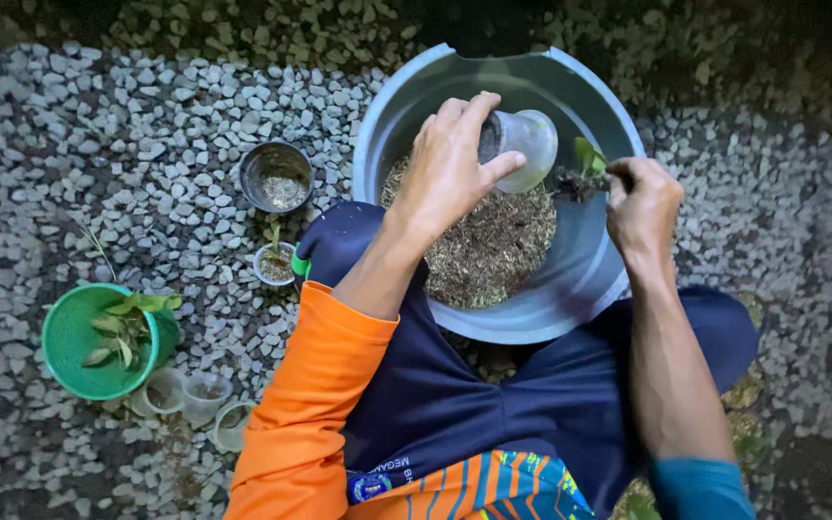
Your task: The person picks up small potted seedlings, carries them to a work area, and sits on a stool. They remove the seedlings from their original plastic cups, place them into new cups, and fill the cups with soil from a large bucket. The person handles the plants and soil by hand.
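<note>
My left hand (450, 164) grips a clear plastic cup (524, 146), tilted on its side over a large grey metal basin (570, 289). The basin holds brown, chaffy planting mix (488, 246). My right hand (642, 202) pinches a small seedling (585, 169) with green leaves and dark roots, its roots right at the cup's mouth. Both hands hover above the basin, which rests against my knees.
White gravel covers the ground. To the left lie a green plastic pot (74, 337) holding cut leafy seedlings, several empty clear cups (206, 397), a cup with a planted seedling (274, 260) and a small dark tin (276, 176).
</note>
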`<state>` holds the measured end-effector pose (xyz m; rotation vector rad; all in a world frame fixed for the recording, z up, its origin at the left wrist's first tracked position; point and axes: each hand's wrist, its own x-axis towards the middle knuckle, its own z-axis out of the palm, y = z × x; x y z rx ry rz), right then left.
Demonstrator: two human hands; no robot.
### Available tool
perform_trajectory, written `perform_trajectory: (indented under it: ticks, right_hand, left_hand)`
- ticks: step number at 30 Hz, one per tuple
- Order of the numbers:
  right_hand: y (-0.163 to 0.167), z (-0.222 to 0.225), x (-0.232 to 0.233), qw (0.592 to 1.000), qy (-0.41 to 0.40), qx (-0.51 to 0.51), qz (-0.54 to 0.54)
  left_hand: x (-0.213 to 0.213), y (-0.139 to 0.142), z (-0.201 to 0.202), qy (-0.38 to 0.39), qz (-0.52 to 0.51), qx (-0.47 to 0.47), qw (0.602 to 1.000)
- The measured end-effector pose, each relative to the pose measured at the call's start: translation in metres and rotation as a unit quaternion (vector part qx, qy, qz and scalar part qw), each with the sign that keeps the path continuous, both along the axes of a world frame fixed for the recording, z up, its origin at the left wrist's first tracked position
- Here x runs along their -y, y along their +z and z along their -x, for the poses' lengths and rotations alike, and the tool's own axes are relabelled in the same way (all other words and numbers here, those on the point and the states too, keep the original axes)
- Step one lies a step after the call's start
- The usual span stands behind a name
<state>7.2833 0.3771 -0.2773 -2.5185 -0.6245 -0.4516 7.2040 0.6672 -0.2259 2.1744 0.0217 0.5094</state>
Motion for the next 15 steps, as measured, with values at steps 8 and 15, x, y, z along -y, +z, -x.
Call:
perform_trajectory:
  ticks: [8,15]
  right_hand:
    - [0.052,-0.035,-0.056,0.989,0.112,0.069,0.068]
    - [0.098,0.004,-0.249,0.952,0.290,-0.080,0.064]
  left_hand:
    - [-0.083,-0.015,0.017,0.155,0.303,0.055,0.939]
    - [-0.168,-0.196,0.198,0.210,0.626,0.084,0.746]
